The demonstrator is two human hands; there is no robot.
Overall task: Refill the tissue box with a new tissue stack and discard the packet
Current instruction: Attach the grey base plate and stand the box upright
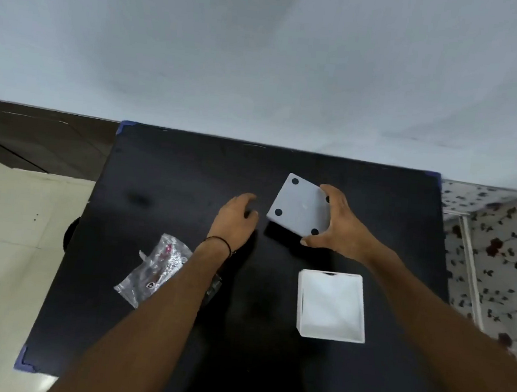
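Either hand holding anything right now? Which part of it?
The right hand grips the white base panel by its right edge, thumb at the near corner, fingers over the far corner. The left hand holds nothing.

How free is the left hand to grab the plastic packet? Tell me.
Probably yes. The left hand holds nothing, and the plastic packet lies on the table beside that hand's own forearm with nothing on top; drawing the hand back should reach it.
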